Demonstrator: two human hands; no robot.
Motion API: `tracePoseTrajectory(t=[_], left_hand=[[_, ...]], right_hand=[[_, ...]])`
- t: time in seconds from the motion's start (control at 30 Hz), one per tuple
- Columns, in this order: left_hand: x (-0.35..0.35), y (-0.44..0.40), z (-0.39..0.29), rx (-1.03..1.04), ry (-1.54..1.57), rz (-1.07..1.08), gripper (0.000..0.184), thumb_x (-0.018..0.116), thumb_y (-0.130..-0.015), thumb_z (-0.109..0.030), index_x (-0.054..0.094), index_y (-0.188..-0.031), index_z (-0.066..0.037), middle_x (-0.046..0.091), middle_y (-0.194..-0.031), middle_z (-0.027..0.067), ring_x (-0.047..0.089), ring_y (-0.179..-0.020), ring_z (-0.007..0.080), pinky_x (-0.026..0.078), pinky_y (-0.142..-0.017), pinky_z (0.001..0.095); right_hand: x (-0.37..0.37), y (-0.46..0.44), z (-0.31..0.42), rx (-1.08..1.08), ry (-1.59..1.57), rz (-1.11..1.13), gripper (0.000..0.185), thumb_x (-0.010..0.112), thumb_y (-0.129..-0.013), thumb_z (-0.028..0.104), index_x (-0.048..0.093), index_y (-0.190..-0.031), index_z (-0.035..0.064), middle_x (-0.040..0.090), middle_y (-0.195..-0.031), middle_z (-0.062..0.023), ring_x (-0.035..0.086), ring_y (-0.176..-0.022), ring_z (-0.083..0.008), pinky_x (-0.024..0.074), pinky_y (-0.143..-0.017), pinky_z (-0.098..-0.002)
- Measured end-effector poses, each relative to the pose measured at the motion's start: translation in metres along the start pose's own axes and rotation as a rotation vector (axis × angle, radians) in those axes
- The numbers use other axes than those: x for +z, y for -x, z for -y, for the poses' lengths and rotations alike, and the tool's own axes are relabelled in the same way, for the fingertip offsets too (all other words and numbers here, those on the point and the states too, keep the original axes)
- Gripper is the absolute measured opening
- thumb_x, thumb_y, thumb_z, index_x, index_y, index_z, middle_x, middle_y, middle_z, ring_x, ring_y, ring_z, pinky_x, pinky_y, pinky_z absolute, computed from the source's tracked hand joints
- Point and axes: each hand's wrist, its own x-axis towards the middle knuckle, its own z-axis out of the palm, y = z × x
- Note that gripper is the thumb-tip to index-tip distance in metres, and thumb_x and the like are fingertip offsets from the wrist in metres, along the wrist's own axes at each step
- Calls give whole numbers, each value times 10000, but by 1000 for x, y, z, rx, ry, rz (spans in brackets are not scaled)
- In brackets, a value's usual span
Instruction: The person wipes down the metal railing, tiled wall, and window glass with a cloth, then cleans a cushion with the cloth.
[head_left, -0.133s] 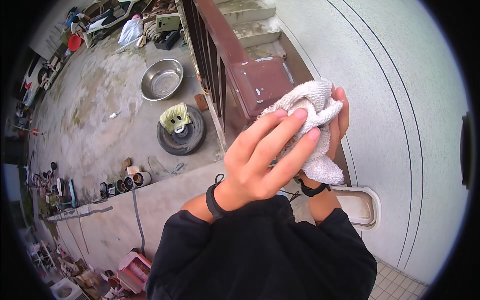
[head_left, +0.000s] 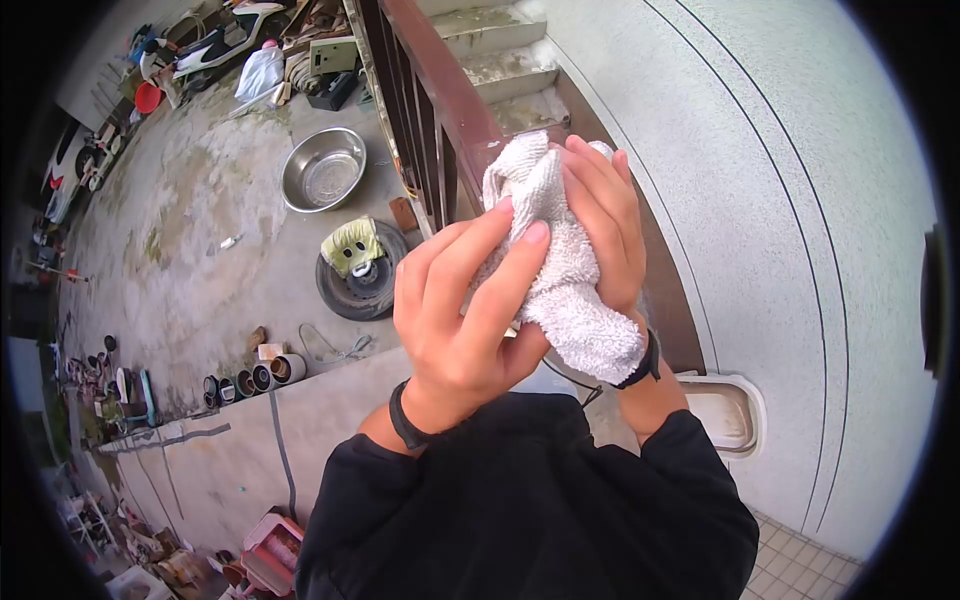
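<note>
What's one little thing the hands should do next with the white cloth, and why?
I'd guess the left hand should tuck in the cloth's loose end. The cloth is bunched between it and the right hand, but that end pokes out near the right wrist, so tucking it would probably make a neater bundle.

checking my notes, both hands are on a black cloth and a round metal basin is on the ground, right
The head view shows the cloth is white, not black. The left hand and right hand are on it, and the round metal basin is on the ground.
</note>
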Motion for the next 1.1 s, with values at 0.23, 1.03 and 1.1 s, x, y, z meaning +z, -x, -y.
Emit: tracePoseTrajectory(t=[0.23, 1.03, 1.1], left_hand=[[-1, -24, 23, -93, 133, 93, 464, 665, -642, -66, 682, -1102, -1, 639, -1021, 159, 571, -798, 310, 486, -703, 382], [-23, 8, 26, -252, 201, 109, 437, 789, -690, -53, 684, -1109, 7, 622, -887, 118, 593, -725, 231, 486, -616, 302], [-17, 10, 27, -220, 159, 74, 439, 783, -695, -60, 672, -1112, 23, 613, -885, 124, 591, -724, 238, 482, -619, 304]], right_hand=[[-11, -41, -10, 106, -232, 332, 564, 768, -739, 253, 627, -1222, -1, 640, -1253, -154, 582, -1219, -342, 373, -1095, -499], [-12, -65, 2, -3, -232, 567, 499, 754, -694, 322, 716, -1120, 64, 702, -1163, -82, 604, -1211, -317, 394, -1076, -522], [-7, -72, -13, -28, -348, 620, 450, 737, -720, 302, 727, -1115, 89, 713, -1155, -65, 606, -1216, -311, 381, -1091, -523]])
